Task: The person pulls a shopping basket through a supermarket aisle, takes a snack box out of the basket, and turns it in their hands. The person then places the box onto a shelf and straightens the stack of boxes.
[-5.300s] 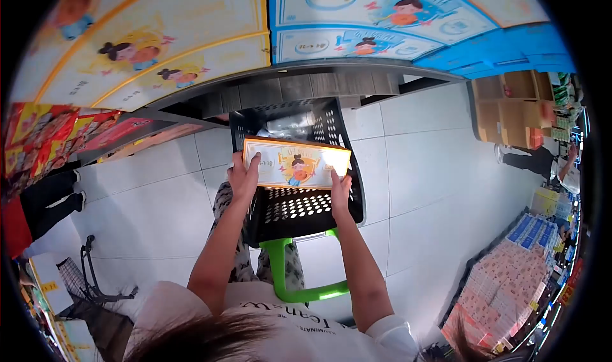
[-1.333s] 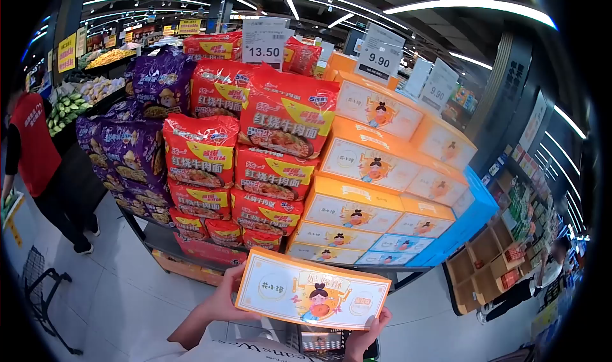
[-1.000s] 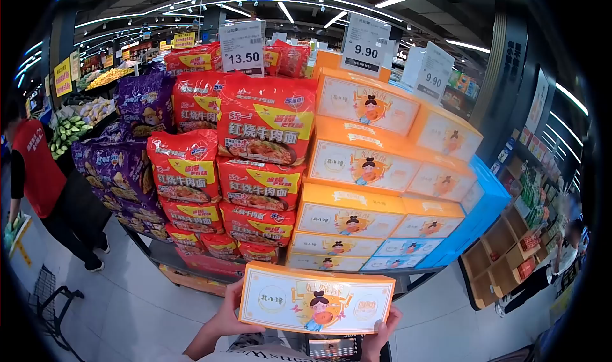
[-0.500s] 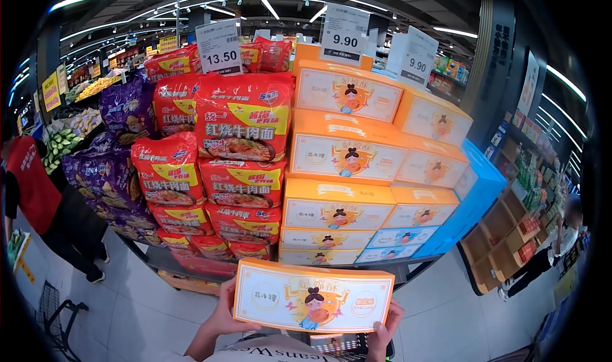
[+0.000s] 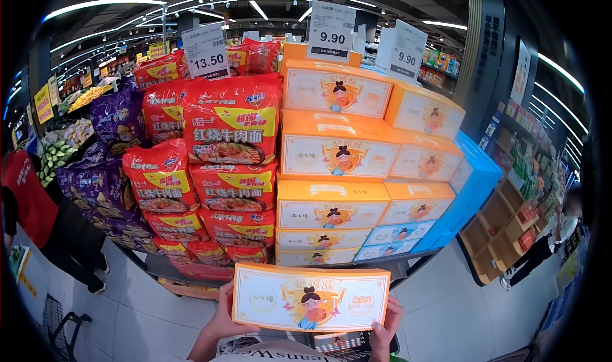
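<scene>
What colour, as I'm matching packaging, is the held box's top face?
The held box has an orange top face, clearest in the head view.

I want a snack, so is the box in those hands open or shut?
It looks shut: the orange-and-white box shows a flat front and no raised flap. Its back is hidden.

A long rectangular orange-and-white pastry carton point(image 5: 311, 298) is suspended in the air between the left hand point(image 5: 225, 313) and the right hand point(image 5: 386, 327), gripped at its two ends. It appears closed, with straight edges. Its broad white front faces the camera, artwork upright, the right end dipping very slightly; a narrow strip of orange top shows above. At the centre, a cartoon figure with dark hair in a bun sits against an orange disc beneath a title ending in 酥, with round emblems on either side.
</scene>
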A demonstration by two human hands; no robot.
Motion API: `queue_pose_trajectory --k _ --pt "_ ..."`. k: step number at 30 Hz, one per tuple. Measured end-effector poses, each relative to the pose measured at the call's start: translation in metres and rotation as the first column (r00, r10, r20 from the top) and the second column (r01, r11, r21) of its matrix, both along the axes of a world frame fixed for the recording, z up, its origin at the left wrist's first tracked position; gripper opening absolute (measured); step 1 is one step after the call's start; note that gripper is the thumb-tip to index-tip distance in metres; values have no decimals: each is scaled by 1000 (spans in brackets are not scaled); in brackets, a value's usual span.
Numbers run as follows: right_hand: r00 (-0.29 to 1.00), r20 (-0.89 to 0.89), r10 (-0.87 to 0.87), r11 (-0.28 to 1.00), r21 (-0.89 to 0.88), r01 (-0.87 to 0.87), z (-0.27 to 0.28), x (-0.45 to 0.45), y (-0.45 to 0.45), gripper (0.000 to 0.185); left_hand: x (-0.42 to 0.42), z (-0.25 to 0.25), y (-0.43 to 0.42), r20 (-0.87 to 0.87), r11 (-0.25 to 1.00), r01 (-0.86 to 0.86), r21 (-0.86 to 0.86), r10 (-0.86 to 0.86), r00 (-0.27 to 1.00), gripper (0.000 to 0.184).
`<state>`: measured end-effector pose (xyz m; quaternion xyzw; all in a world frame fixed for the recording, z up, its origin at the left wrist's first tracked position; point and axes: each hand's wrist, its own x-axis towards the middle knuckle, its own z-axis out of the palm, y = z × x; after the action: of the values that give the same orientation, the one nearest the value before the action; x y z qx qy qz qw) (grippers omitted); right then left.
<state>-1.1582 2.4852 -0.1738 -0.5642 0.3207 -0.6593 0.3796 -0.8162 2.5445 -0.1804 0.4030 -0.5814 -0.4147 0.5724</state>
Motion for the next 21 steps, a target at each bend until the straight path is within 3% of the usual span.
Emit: queue_pose_trajectory --k 7,21 --pt "990 133 38 998 52 -46 -7 5 -2 52 -5 4 4 -16 999 -30 14 30 999 111" --pt "991 84 100 994 28 -103 -4 -3 6 57 -12 6 8 -84 998 -30 48 34 996 109"
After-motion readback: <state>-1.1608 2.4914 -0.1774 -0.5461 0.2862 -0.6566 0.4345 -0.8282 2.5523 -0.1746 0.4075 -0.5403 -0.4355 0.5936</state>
